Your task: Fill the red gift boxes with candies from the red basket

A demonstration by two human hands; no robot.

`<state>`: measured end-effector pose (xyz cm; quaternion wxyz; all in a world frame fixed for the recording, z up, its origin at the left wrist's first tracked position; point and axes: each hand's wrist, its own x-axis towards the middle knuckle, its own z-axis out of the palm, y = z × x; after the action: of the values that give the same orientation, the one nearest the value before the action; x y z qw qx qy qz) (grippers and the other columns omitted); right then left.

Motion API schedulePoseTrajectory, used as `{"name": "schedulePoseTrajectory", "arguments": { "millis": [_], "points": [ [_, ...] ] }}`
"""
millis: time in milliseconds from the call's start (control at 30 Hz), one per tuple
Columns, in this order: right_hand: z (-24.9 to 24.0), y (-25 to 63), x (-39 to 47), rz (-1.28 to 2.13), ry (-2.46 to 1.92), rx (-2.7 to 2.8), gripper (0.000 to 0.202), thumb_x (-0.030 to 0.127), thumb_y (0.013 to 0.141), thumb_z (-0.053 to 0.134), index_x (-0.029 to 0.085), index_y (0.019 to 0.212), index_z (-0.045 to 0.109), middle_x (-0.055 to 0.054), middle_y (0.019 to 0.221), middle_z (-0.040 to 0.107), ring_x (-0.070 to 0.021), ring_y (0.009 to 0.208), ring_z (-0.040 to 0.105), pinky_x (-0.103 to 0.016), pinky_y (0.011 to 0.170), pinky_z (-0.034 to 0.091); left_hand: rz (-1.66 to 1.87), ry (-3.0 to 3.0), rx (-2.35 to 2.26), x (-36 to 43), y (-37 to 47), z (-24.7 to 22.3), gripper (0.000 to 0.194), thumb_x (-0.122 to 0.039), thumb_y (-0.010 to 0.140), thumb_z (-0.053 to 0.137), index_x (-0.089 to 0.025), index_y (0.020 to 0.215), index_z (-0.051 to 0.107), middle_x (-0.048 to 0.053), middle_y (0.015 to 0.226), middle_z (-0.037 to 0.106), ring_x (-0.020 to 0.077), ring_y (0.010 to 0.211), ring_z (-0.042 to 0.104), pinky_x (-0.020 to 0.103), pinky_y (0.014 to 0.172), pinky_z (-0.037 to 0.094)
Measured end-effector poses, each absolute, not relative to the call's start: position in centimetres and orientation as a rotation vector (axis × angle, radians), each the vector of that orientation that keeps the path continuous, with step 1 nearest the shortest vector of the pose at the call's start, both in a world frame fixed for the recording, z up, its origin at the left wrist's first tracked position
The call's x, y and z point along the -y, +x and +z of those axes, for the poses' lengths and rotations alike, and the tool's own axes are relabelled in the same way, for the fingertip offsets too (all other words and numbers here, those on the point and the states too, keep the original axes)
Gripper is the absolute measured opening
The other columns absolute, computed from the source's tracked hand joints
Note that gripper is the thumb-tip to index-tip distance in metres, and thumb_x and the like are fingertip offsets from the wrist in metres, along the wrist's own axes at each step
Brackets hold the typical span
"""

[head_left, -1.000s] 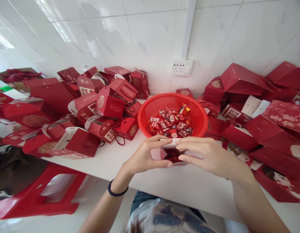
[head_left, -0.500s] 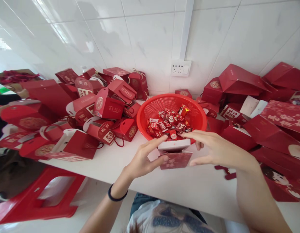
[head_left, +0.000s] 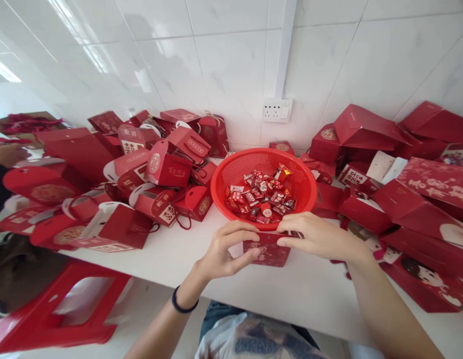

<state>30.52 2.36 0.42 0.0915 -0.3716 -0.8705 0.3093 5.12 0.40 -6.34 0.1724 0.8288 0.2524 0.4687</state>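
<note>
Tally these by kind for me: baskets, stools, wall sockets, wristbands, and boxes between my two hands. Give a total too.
Basket: 1
Stool: 1
Wall socket: 1
Wristband: 1
Box between your hands: 1
Total: 5

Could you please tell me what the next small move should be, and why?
Perhaps gently pinch the top of the small red cardboard box: the bare left hand and bare right hand both touch its upper part, but whether it is fastened is hidden.
</note>
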Motion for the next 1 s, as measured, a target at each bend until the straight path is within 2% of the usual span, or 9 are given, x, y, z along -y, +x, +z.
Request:
{"name": "schedulePoseTrajectory", "arguments": {
  "millis": [133,267,333,567,700,767,867,933,1000],
  "points": [
    [0.1,30.0,-2.1,0.822,-1.168,2.619,0.024,0.024,0.101,0.060,0.017,0.080,0.067,-0.004,0.085,0.070,-0.0191,0.079,0.065,-0.028,0.071,0.040,1.299,2.199,-0.836,-0.4,4.8,-6.8,0.025,-0.021,0.096,0.069,-0.019,0.122,0.071,0.009,0.100,0.080,0.0173,0.087,0.077,0.027,0.081,0.063],
    [0.1,29.8,-1.9,0.813,-1.177,2.633,0.027,0.024,0.102,0.060,0.018,0.075,0.062,-0.003,0.084,0.068,-0.0182,0.077,0.064,-0.028,0.069,0.038,1.211,2.210,-0.840,-0.4,4.7,-6.7,0.012,-0.020,0.096,0.071,-0.018,0.107,0.076,0.008,0.096,0.081,0.0169,0.084,0.076,0.025,0.078,0.061],
    [0.2,29.7,-1.9,0.810,-1.167,2.637,0.029,0.023,0.102,0.059,0.018,0.074,0.061,-0.003,0.083,0.068,-0.0178,0.076,0.063,-0.028,0.069,0.037,1.194,2.237,-0.840,-0.4,4.6,-6.6,0.011,-0.020,0.096,0.069,-0.017,0.105,0.075,0.008,0.094,0.080,0.0168,0.082,0.075,0.025,0.076,0.061],
    [0.0,29.9,-2.1,0.772,-1.098,2.667,0.031,0.025,0.104,0.056,0.017,0.077,0.066,-0.004,0.084,0.068,-0.0177,0.076,0.063,-0.028,0.070,0.040,0.973,2.249,-0.838,-0.6,3.4,-5.7,0.020,-0.024,0.101,0.063,-0.020,0.117,0.074,0.009,0.107,0.080,0.0189,0.093,0.076,0.027,0.083,0.060],
    [-0.2,29.9,-2.2,0.777,-1.022,2.596,0.029,0.029,0.105,0.056,0.017,0.086,0.073,-0.004,0.086,0.071,-0.0183,0.078,0.066,-0.029,0.073,0.045,0.920,2.356,-0.806,-0.8,2.5,-4.5,0.024,-0.021,0.102,0.060,-0.023,0.122,0.072,0.006,0.105,0.080,0.0172,0.089,0.075,0.025,0.081,0.059],
    [-0.2,30.2,-2.4,0.791,-0.973,2.471,0.027,0.036,0.106,0.055,0.019,0.098,0.075,-0.005,0.093,0.074,-0.0193,0.084,0.069,-0.030,0.078,0.049,0.979,2.366,-0.825,-0.7,1.9,-3.4,0.023,-0.019,0.102,0.059,-0.023,0.120,0.073,0.005,0.102,0.080,0.0164,0.086,0.074,0.024,0.078,0.058],
    [0.2,31.2,-2.6,0.782,-0.954,2.222,0.032,0.046,0.103,0.057,0.020,0.113,0.074,-0.007,0.107,0.077,-0.0210,0.094,0.072,-0.030,0.082,0.054,1.146,2.311,-0.957,-0.8,0.3,-1.0,0.015,-0.019,0.098,0.063,-0.022,0.103,0.077,0.003,0.089,0.078,0.0153,0.075,0.071,0.023,0.070,0.057],
    [0.6,32.0,-2.6,0.761,-0.961,2.091,0.034,0.049,0.102,0.058,0.021,0.113,0.074,-0.008,0.108,0.077,-0.0216,0.096,0.073,-0.030,0.080,0.056,1.327,2.237,-1.092,-1.5,-1.3,1.0,0.011,-0.022,0.095,0.067,-0.021,0.094,0.078,0.002,0.083,0.075,0.0153,0.071,0.068,0.024,0.064,0.055],
    [0.9,32.6,-2.7,0.732,-0.978,2.016,0.032,0.048,0.102,0.058,0.022,0.109,0.074,-0.008,0.106,0.078,-0.0217,0.096,0.074,-0.029,0.077,0.057,1.675,2.099,-1.210,-3.2,-2.9,3.4,0.006,-0.025,0.089,0.074,-0.022,0.090,0.079,-0.001,0.076,0.071,0.0125,0.065,0.063,0.022,0.058,0.051]
  ]
}}
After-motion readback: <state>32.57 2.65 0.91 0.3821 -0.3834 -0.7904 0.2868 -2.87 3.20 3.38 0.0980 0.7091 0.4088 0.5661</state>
